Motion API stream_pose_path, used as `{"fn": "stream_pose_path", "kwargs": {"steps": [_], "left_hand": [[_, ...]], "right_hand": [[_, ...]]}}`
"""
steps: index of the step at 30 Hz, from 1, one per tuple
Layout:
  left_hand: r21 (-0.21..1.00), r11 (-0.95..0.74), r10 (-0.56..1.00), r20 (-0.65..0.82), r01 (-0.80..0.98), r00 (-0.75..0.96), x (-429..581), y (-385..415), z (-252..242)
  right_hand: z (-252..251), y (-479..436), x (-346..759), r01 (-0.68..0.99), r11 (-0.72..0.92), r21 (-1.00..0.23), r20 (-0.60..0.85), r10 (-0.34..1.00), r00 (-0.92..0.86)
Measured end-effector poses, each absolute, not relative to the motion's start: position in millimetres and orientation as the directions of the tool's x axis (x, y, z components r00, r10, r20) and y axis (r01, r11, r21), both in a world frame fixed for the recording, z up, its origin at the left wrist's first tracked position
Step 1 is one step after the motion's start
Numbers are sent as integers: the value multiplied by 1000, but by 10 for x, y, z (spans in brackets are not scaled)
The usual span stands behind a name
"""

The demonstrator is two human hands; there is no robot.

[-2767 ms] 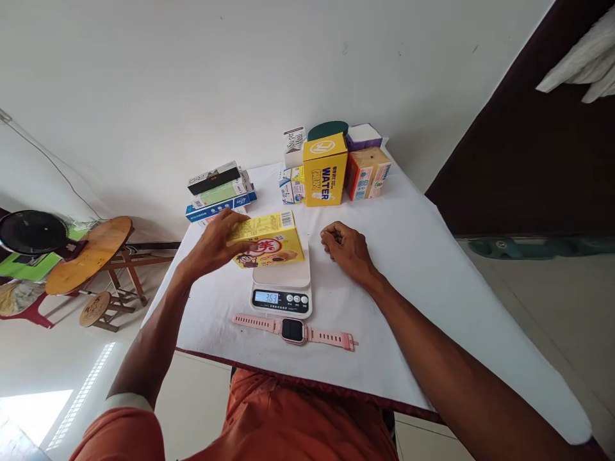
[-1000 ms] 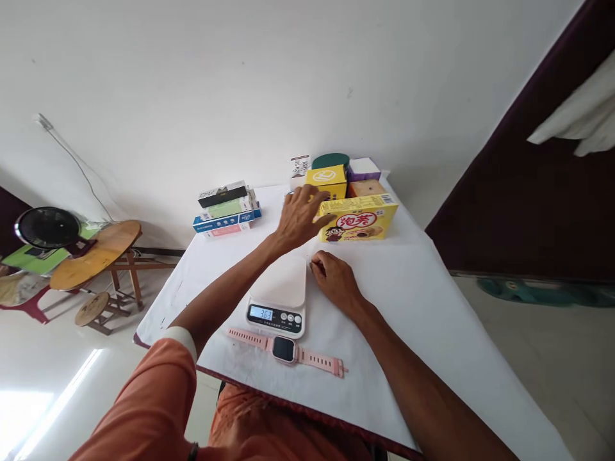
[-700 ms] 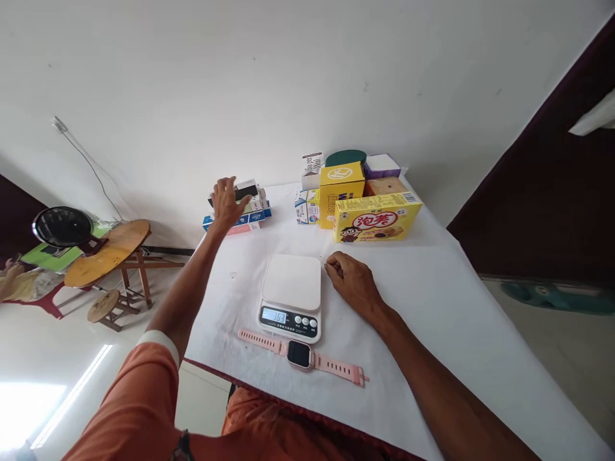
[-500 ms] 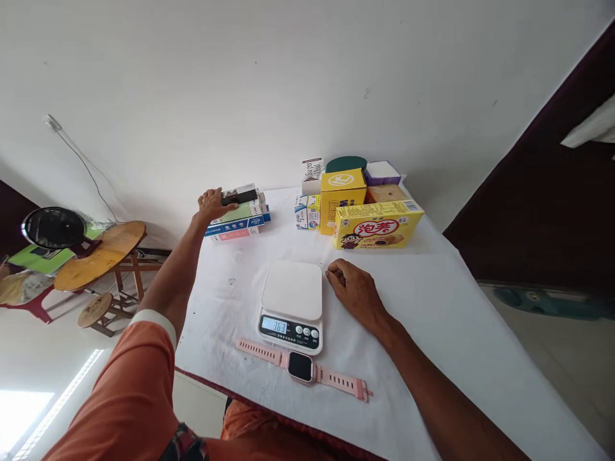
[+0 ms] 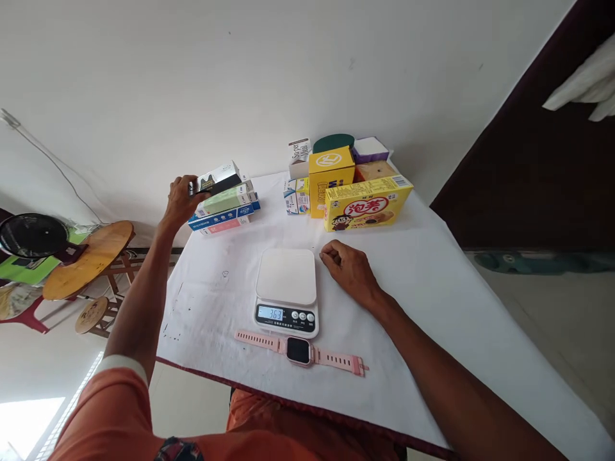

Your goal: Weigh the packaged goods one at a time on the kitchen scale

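My left hand [image 5: 181, 200] grips the left end of a black-and-silver box [image 5: 218, 178], which sits tilted on top of a stack at the back left. Beneath it lie a green box [image 5: 221, 200], a blue-and-white box [image 5: 221, 216] and a pink box [image 5: 224, 226]. My right hand [image 5: 350, 267] rests on the table with fingers curled in and nothing seen in them. It is just right of a white kitchen scale [image 5: 287, 275], whose bare plate sits behind a lit display reading 363. A pink smartwatch [image 5: 298, 351] lies stretched out in front of the scale.
At the back right stand a yellow snack box [image 5: 368, 205], a taller yellow box [image 5: 331, 182], a small white-and-yellow carton [image 5: 296, 196], a white box [image 5: 300, 157] and a dark green round lid [image 5: 333, 142]. A white cloth [image 5: 206, 301] covers the table. A fan [image 5: 33, 235] is far left.
My left hand has closed on the black-and-silver box, which now tilts up with its silver face showing. My right hand stays beside the scale. The whole view has shifted slightly.
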State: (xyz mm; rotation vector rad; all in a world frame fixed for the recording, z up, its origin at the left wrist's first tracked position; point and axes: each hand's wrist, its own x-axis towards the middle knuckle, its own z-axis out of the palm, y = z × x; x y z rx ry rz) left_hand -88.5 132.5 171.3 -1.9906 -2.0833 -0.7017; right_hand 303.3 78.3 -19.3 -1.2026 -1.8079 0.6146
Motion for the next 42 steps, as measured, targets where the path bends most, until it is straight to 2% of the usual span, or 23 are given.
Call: {"fn": "stream_pose_path", "kwargs": {"steps": [3, 8, 12, 22, 28, 32, 36, 39, 42], "left_hand": [[177, -180, 897, 433, 968, 88, -646, 909, 1667], [227, -389, 912, 228, 893, 340, -61, 251, 1284], [292, -364, 931, 93, 884, 352, 232, 17, 1010], [306, -314, 946, 18, 899, 324, 307, 48, 869], [222, -401, 915, 59, 889, 398, 418, 96, 926], [232, -429, 902, 56, 873, 428, 478, 162, 1099], [235, -496, 864, 232, 836, 447, 613, 329, 1455], [155, -519, 826, 346, 841, 446, 923, 605, 1672], [99, -511, 813, 377, 854, 443, 1361, 981, 1705]], "right_hand": [[-167, 785, 3042, 457, 363, -812, 344, 930, -128], [-147, 788, 3042, 425, 323, -846, 314, 945, -94], [-148, 795, 3040, 426, 309, -850, 301, 949, -88], [-170, 812, 3054, 406, 315, -858, 303, 948, -95], [-153, 798, 3049, 388, 302, -871, 289, 953, -92], [-143, 802, 3039, 377, 302, -875, 292, 953, -84], [-154, 826, 3042, 386, 310, -869, 299, 950, -90], [-171, 841, 3048, 411, 327, -851, 317, 944, -95], [-181, 848, 3047, 420, 330, -845, 318, 943, -101]]}}
